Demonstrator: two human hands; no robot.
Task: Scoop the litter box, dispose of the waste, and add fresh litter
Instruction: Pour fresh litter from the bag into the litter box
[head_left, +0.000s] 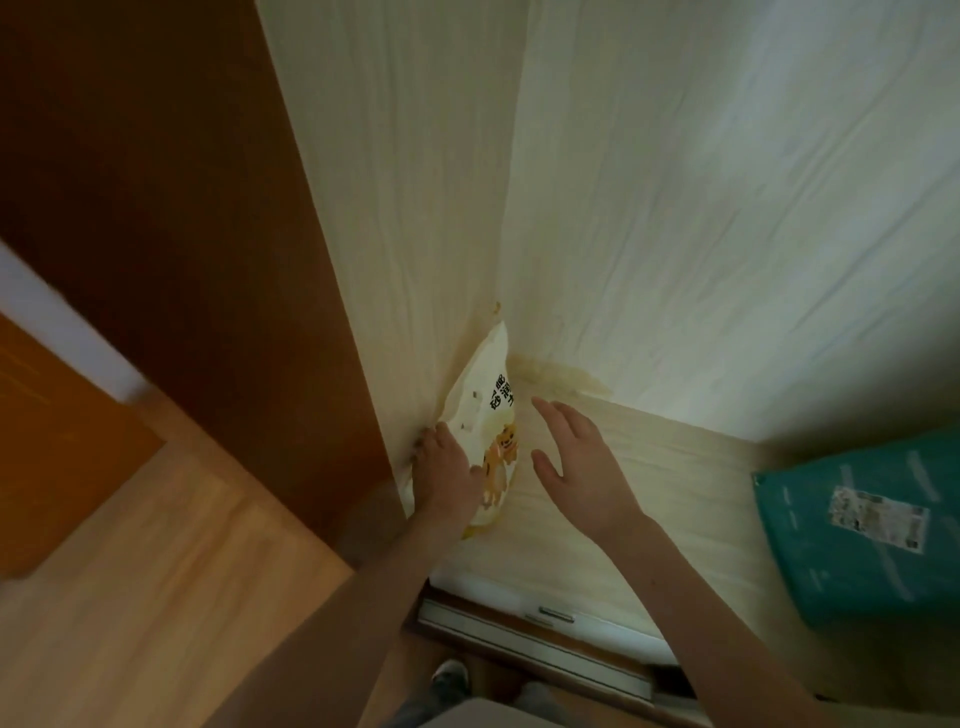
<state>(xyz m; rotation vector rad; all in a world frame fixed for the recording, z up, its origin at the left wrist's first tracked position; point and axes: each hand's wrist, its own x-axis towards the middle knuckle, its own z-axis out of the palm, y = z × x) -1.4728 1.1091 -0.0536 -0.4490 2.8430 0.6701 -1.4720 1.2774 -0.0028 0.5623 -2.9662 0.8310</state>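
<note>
A white litter bag (485, 415), printed with black characters and an orange cartoon animal, stands upright in the inner corner of a pale wood-grain surface (649, 467), wedged where two cream wallpapered walls (675, 182) meet. The bag looks sealed; its contents cannot be seen. The person's left hand (449, 480) rests on the bag's lower left side, covering that part of it, but whether the fingers curl round the edge cannot be told, since the fingertips are lost between bag and wall. The right hand (579, 460) is released, fingers spread and straight, hovering just beside the bag's right edge and holding nothing. At the right edge a teal package (857, 525) bearing a white printed label lies on the same surface, cut off by the frame; what it holds is hidden. A dark brown panel (171, 218) fills the upper left. A drawer front with a metal handle (556, 614) shows below the surface, and a shoe (451, 675) is dimly visible on the wooden floor (171, 597).
</note>
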